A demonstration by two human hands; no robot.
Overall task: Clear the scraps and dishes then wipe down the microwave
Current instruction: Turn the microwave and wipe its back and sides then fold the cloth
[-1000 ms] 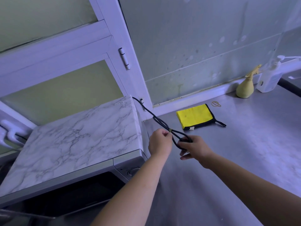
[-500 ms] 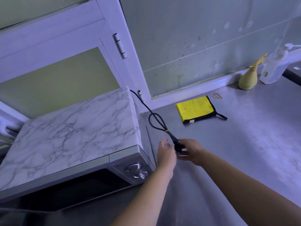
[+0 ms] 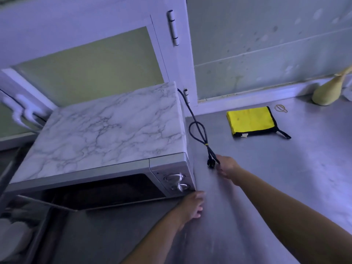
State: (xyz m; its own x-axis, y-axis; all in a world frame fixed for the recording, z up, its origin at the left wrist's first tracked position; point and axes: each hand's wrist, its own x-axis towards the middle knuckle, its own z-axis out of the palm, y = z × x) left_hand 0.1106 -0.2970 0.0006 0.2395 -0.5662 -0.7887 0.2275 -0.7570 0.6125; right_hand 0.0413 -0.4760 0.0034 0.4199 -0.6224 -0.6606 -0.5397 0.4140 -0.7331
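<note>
At my 2 o'clock a yellow spray bottle stands against the wall, with a rubber band lying on the steel counter just beside it.

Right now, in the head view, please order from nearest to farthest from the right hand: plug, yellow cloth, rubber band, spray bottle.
1. plug, just left of the right hand.
2. yellow cloth, farther back on the counter.
3. rubber band, beyond the cloth's right corner.
4. spray bottle, at the back wall, far right.

counter | microwave | power cord | yellow cloth | rubber bands | spray bottle
</note>
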